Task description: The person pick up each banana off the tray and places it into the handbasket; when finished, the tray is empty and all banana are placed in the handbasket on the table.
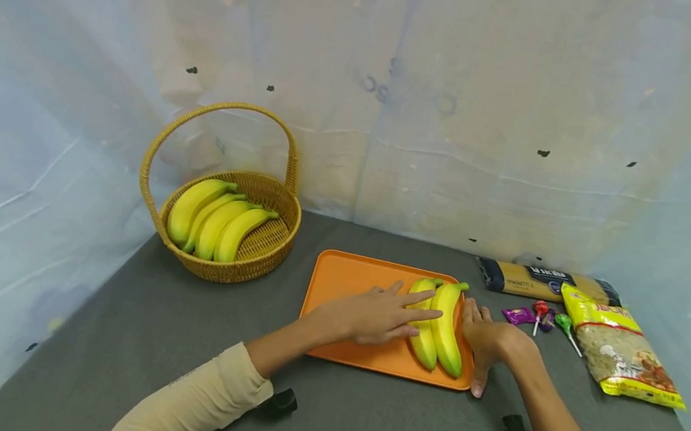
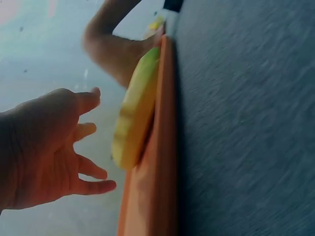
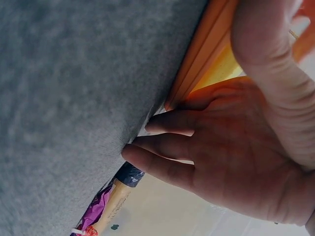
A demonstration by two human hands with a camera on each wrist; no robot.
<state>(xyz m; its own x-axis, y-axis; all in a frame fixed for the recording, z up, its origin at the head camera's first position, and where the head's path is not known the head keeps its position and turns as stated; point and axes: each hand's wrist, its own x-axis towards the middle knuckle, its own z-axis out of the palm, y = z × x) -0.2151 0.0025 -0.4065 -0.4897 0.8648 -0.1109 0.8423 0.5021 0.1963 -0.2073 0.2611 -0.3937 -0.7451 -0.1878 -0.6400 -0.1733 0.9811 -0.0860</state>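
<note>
Two yellow bananas with green tips lie side by side at the right end of an orange tray point(image 1: 347, 276). My left hand point(image 1: 382, 314) reaches over the tray with its fingers spread; in the head view they overlap the left banana point(image 1: 424, 337) and reach the right banana point(image 1: 447, 328). From the left wrist view, that hand point(image 2: 54, 147) holds nothing and the nearer banana point(image 2: 134, 115) lies beyond its fingertips. Along the tray's right edge stands my right hand point(image 1: 484, 345), fingers straight, thumb toward me. Its fingertips point(image 3: 133, 151) come down at the grey tabletop, beside the tray's rim point(image 3: 202, 54).
At the back left, a wicker basket point(image 1: 268, 263) with a tall handle holds several bananas point(image 1: 213, 222). On the right lie a spaghetti pack point(image 1: 529, 279), a purple-wrapped sweet point(image 1: 518, 316), lollipops point(image 1: 564, 322) and a yellow food bag point(image 1: 621, 352). Whitish sheeting hangs behind the table.
</note>
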